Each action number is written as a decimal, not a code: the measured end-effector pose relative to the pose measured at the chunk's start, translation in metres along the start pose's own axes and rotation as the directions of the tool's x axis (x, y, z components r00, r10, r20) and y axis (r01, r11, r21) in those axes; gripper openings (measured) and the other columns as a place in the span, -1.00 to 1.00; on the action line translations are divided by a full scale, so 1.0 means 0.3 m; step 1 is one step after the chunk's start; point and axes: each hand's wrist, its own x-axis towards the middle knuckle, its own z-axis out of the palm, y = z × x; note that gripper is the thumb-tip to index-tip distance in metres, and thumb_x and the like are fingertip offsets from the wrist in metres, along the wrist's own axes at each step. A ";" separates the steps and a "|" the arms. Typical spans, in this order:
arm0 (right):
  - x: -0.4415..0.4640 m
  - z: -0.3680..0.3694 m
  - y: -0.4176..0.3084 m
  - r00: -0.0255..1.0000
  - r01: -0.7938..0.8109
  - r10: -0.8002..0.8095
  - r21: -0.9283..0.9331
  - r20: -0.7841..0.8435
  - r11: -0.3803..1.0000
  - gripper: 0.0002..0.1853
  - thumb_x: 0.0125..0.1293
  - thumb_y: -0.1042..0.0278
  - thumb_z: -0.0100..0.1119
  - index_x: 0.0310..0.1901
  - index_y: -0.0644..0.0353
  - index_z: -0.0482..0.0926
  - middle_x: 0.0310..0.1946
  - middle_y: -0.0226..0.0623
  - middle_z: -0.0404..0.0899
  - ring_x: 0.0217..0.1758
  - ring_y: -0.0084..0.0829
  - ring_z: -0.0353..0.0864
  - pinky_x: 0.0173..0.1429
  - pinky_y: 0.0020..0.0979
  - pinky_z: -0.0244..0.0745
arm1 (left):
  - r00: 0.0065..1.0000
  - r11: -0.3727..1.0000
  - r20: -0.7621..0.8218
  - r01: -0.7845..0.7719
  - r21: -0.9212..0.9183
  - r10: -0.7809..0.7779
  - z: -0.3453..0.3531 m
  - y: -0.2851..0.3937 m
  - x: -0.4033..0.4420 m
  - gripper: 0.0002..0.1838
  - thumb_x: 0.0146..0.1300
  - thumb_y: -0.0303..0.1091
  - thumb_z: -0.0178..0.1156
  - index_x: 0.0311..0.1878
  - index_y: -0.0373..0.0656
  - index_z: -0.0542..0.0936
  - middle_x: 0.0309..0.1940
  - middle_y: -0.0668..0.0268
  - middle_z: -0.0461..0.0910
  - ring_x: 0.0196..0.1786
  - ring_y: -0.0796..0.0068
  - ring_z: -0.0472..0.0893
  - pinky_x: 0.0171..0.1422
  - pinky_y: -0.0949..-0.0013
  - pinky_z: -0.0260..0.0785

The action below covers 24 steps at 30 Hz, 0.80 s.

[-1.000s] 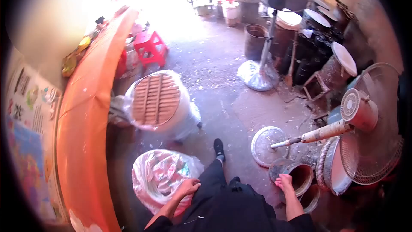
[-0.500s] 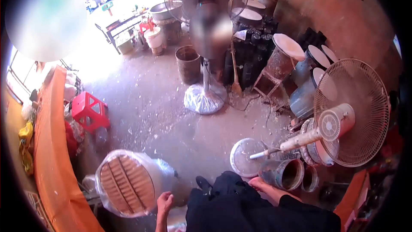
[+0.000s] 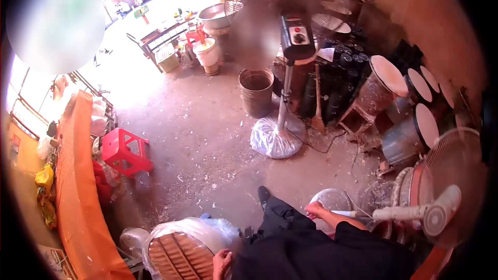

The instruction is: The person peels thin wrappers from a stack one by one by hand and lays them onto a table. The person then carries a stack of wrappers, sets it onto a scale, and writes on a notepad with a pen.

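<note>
My left hand (image 3: 222,260) is low in the view, beside the slatted round lid (image 3: 181,257) of a plastic-wrapped tub; its fingers are curled and whatever they hold, if anything, is hidden. My right hand (image 3: 314,209) hangs in front of the round white base (image 3: 332,197) of a fan, its fingers bent together with nothing visible in them. A dark shoe (image 3: 264,195) shows ahead of my dark clothing.
Ahead stands a pedestal fan (image 3: 298,36) with a plastic-wrapped base, beside a metal bucket (image 3: 257,92). A red stool (image 3: 124,151) and an orange-covered counter (image 3: 83,176) are left. Lidded drums (image 3: 410,137) and another fan (image 3: 441,212) are right.
The whole view has shifted as I moved forward. The wrapped tub is now low beside my left hand, the pedestal fan looks closer, and the bag seen earlier has left the view.
</note>
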 end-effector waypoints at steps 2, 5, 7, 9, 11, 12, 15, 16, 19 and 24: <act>0.087 -0.009 -0.137 0.999 0.023 -0.023 0.003 0.044 1.000 -0.87 0.21 0.36 0.10 -0.30 0.24 0.54 -0.55 -0.19 0.54 -0.68 -0.39 0.52 -0.60 -0.37 0.53 | 0.995 0.976 -0.049 0.070 -0.204 -0.081 -0.021 0.109 0.035 -0.62 0.19 -0.32 0.22 0.00 -0.39 0.55 -0.31 0.16 0.64 -0.32 0.46 0.62 -0.24 0.43 0.50; 0.061 0.009 -0.448 0.966 0.240 -0.244 0.060 0.083 0.969 -0.83 0.21 0.33 0.13 -0.25 0.24 0.56 -0.53 -0.20 0.56 -0.66 -0.41 0.55 -0.58 -0.40 0.56 | 0.976 0.848 0.035 0.203 -0.489 -0.213 -0.043 0.141 0.175 -0.65 0.22 -0.35 0.20 0.00 -0.39 0.54 -0.34 0.20 0.61 -0.36 0.49 0.58 -0.32 0.48 0.47; 0.010 0.028 -0.649 0.958 0.248 -0.248 0.021 0.140 0.969 -0.81 0.21 0.32 0.15 -0.23 0.25 0.56 -0.52 -0.21 0.56 -0.64 -0.42 0.57 -0.61 -0.44 0.54 | 0.973 0.817 0.047 0.215 -0.535 -0.226 -0.053 0.159 0.249 -0.65 0.24 -0.37 0.18 0.05 -0.35 0.50 -0.35 0.24 0.60 -0.38 0.54 0.56 -0.34 0.54 0.43; 0.040 0.013 -0.834 0.947 0.309 -0.313 0.065 0.072 0.949 -0.81 0.25 0.31 0.14 -0.19 0.22 0.50 -0.49 -0.21 0.55 -0.59 -0.39 0.59 -0.55 -0.45 0.56 | 0.962 0.782 0.032 0.241 -0.574 -0.273 -0.079 0.190 0.312 -0.66 0.24 -0.38 0.18 0.06 -0.31 0.49 -0.34 0.24 0.62 -0.40 0.54 0.55 -0.33 0.55 0.43; 0.035 0.021 -0.964 0.950 0.309 -0.311 0.066 0.017 0.949 -0.79 0.23 0.30 0.14 -0.17 0.23 0.50 -0.48 -0.20 0.55 -0.59 -0.38 0.60 -0.54 -0.44 0.57 | 0.952 0.751 0.009 0.248 -0.612 -0.306 -0.124 0.213 0.369 -0.66 0.25 -0.37 0.17 0.05 -0.30 0.49 -0.32 0.22 0.62 -0.38 0.51 0.58 -0.33 0.53 0.45; 0.065 0.022 -0.999 0.952 0.305 -0.306 0.057 0.001 0.951 -0.78 0.23 0.30 0.14 -0.17 0.23 0.50 -0.48 -0.19 0.56 -0.59 -0.36 0.60 -0.54 -0.41 0.57 | 0.945 0.735 0.022 0.268 -0.623 -0.326 -0.151 0.224 0.400 -0.67 0.25 -0.35 0.16 0.05 -0.28 0.48 -0.30 0.19 0.63 -0.36 0.49 0.60 -0.32 0.52 0.46; 0.147 0.017 -1.027 0.962 0.271 -0.269 0.055 -0.039 0.961 -0.77 0.22 0.32 0.12 -0.14 0.24 0.49 -0.47 -0.16 0.56 -0.59 -0.31 0.60 -0.56 -0.34 0.58 | 0.911 0.603 0.052 0.313 -0.733 -0.410 -0.240 0.239 0.512 -0.68 0.28 -0.33 0.13 0.05 -0.26 0.45 -0.27 0.15 0.64 -0.32 0.41 0.64 -0.30 0.49 0.49; 0.161 0.023 -1.029 0.969 0.245 -0.243 0.053 -0.052 0.968 -0.77 0.23 0.33 0.11 -0.13 0.24 0.48 -0.47 -0.14 0.56 -0.60 -0.30 0.59 -0.57 -0.33 0.58 | 0.903 0.596 0.050 0.324 -0.735 -0.428 -0.274 0.224 0.565 -0.68 0.30 -0.33 0.08 0.07 -0.25 0.43 -0.25 0.12 0.64 -0.27 0.34 0.66 -0.29 0.44 0.52; 0.268 0.041 -0.966 0.978 0.193 -0.192 0.006 -0.087 0.981 -0.77 0.24 0.36 0.07 -0.10 0.24 0.47 -0.47 -0.10 0.57 -0.61 -0.26 0.59 -0.57 -0.29 0.58 | 0.876 0.548 0.025 0.323 -0.772 -0.482 -0.394 0.175 0.741 -0.69 0.27 -0.41 0.08 0.06 -0.31 0.40 -0.29 0.04 0.59 -0.28 0.19 0.66 -0.24 0.23 0.62; 0.230 0.229 -0.944 0.975 -0.069 0.092 0.119 -0.204 0.991 -0.81 0.23 0.40 0.05 -0.15 0.27 0.49 -0.48 -0.04 0.57 -0.66 -0.18 0.54 -0.60 -0.17 0.54 | 0.844 0.558 0.020 0.372 -0.742 -0.536 -0.689 0.236 1.017 -0.72 0.25 -0.42 0.10 0.00 -0.30 0.42 -0.30 -0.01 0.57 -0.37 0.09 0.66 -0.30 0.15 0.64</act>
